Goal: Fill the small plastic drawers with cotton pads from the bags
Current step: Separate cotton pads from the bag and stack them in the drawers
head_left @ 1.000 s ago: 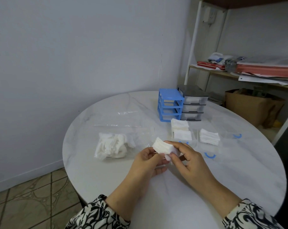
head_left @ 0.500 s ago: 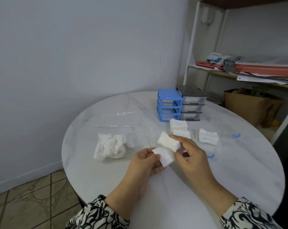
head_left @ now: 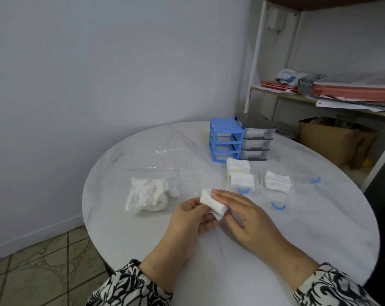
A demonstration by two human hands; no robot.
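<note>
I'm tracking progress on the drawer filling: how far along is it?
Done: two clear drawers on the table already hold pad stacks. In hand: both hands, left and right, hold a small stack of pads. Left: two pulled-out drawers look empty, and the bag still holds pads.

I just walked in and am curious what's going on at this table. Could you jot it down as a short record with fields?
Left hand: holds a stack of cotton pads from below
Right hand: fingers lie on top of the same stack
Bag of cotton pads: lies on the round table, left of the hands
Clear drawers: taken out, on the table, some holding pads
Blue drawer frame: beside a grey drawer unit, at the far edge
</note>
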